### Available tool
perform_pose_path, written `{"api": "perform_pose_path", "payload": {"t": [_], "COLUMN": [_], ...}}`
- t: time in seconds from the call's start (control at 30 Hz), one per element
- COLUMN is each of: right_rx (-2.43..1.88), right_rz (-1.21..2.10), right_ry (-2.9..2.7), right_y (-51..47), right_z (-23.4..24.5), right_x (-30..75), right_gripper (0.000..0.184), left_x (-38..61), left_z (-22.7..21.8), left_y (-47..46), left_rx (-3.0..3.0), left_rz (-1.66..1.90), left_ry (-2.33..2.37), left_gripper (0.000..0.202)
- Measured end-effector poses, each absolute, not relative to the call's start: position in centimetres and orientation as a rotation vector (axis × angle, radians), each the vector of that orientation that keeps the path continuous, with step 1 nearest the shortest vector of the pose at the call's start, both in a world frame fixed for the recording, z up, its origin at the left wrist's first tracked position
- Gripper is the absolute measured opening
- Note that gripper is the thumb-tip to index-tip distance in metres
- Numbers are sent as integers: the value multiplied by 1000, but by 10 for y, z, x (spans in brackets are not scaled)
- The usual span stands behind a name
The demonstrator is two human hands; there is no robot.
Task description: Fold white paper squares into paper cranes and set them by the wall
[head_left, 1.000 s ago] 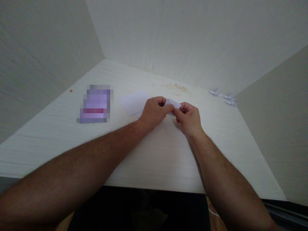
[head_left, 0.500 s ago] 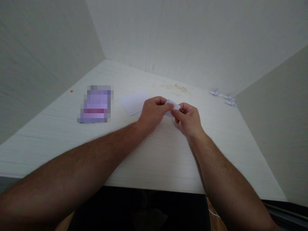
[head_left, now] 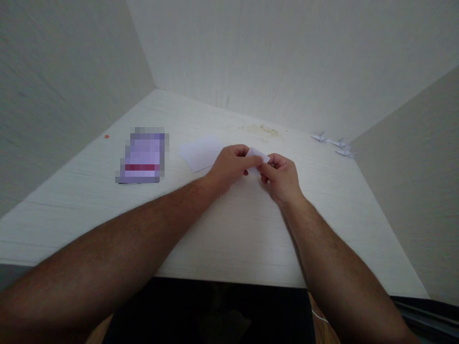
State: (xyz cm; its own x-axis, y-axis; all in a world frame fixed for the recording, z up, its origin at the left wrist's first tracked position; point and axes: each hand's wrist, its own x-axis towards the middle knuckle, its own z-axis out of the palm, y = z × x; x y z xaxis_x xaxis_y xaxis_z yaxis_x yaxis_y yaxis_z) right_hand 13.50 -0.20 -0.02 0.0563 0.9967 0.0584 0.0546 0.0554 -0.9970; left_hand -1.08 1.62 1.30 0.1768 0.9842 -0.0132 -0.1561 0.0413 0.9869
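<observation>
A small folded piece of white paper (head_left: 255,154) is held between my two hands, above the middle of the table. My left hand (head_left: 232,165) pinches it from the left, with the thumb lying across its face. From the right, my right hand (head_left: 281,176) grips the paper's lower right edge, its thumb close to the left thumb. Fingers cover part of the paper, so its full shape is hidden. Just left of my left hand, flat white sheets of paper (head_left: 201,152) lie on the table, partly behind that hand.
On the pale table (head_left: 229,229), a blurred purple item (head_left: 143,153) lies at the left. Several folded white paper figures (head_left: 339,143) sit at the far right by the wall (head_left: 251,57). A brownish stain (head_left: 265,130) marks the back, and a small orange spot (head_left: 106,136) the left edge.
My left hand has shifted slightly to the right and its thumb lies further across the folded paper. My right hand has hardly moved.
</observation>
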Motion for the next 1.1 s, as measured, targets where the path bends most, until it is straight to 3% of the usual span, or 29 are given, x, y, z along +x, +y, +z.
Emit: {"api": "perform_pose_path", "payload": {"t": [0.13, 0.53, 0.97, 1.1], "right_rx": [-1248, -1315, -1280, -1237], "right_rz": [1113, 1076, 1070, 1088], "right_ry": [-1248, -1322, -1193, -1168], "right_y": [-1, 1, -1, 0], "right_z": [-2, -5, -5, -2], "right_x": [135, 136, 129, 132], "right_gripper": [21, 23, 27, 15], "left_x": [-11, -13, -12, -11], "left_z": [12, 15, 14, 13], "left_y": [14, 16, 14, 16], "left_rx": [1286, 1501, 1398, 1312], "left_rz": [1104, 1091, 1170, 1179], "left_ry": [1092, 1227, 1222, 1139], "left_gripper": [12, 14, 12, 11]}}
